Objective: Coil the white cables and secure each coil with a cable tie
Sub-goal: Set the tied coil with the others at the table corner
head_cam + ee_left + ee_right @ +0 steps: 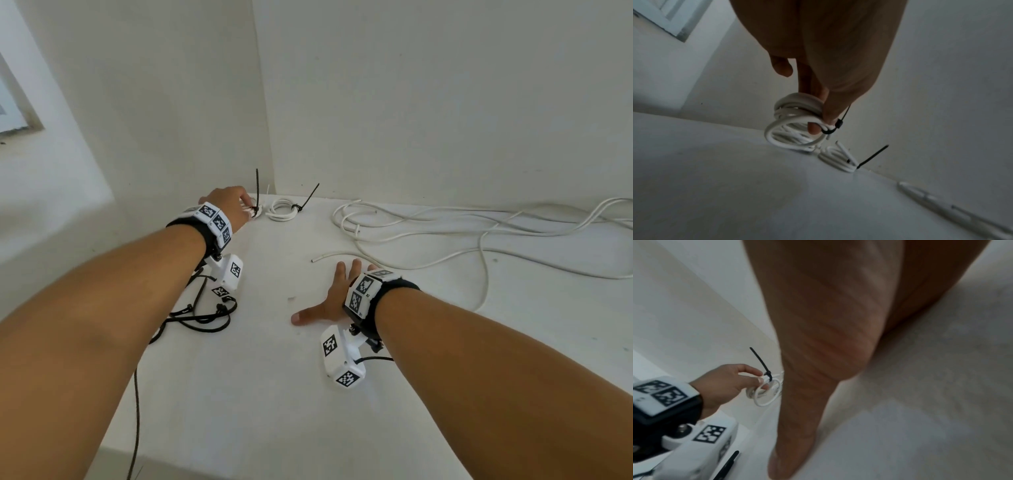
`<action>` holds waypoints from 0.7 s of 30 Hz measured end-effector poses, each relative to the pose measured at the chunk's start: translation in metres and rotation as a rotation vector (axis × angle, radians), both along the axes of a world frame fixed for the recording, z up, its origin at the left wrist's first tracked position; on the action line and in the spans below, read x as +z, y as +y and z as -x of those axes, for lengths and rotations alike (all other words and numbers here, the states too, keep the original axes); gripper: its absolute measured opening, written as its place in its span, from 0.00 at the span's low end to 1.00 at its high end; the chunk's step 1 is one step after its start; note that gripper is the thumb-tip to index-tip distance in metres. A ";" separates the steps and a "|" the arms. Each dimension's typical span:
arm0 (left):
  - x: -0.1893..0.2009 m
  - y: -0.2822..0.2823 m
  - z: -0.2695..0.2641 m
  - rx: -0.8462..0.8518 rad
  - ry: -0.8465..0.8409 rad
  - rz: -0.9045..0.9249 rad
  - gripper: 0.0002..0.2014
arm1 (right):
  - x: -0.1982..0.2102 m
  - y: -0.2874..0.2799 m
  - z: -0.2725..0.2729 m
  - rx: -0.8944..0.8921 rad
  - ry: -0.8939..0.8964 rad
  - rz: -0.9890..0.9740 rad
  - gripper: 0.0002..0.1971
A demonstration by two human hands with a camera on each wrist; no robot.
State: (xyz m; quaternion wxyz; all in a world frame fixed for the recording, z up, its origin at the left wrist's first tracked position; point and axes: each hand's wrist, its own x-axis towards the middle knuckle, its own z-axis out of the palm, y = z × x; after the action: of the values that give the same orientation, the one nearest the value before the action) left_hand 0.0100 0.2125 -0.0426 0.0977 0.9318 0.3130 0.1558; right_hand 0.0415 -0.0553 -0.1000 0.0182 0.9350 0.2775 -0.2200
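Note:
My left hand (236,205) reaches into the far corner of the white table (260,377) and pinches a small coil of white cable (789,138) beside its black cable tie (835,127). The coil is tilted, its lower edge near the table, and the tie's tail (257,185) points up. A second tied coil (282,210) lies flat just to the right, its tie tail (310,197) slanting up. My right hand (334,296) is spread flat and empty over the middle of the table. Its fingertips are close to a loose cable end (313,260).
Long loose white cables (479,233) sprawl over the right half of the table, up to the back wall. Black cords (202,315) from the wrist cameras lie at the left, near the table's edge. Walls close the corner behind the coils.

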 end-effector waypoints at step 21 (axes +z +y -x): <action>-0.011 0.016 -0.006 -0.048 0.151 0.032 0.04 | 0.022 -0.009 0.005 0.075 0.083 0.004 0.74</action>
State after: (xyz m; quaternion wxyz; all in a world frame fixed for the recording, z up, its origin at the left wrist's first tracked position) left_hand 0.0162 0.2283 -0.0540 0.0924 0.9465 0.2994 0.0775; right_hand 0.0364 -0.0645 -0.0784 0.0167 0.9141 0.3123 -0.2580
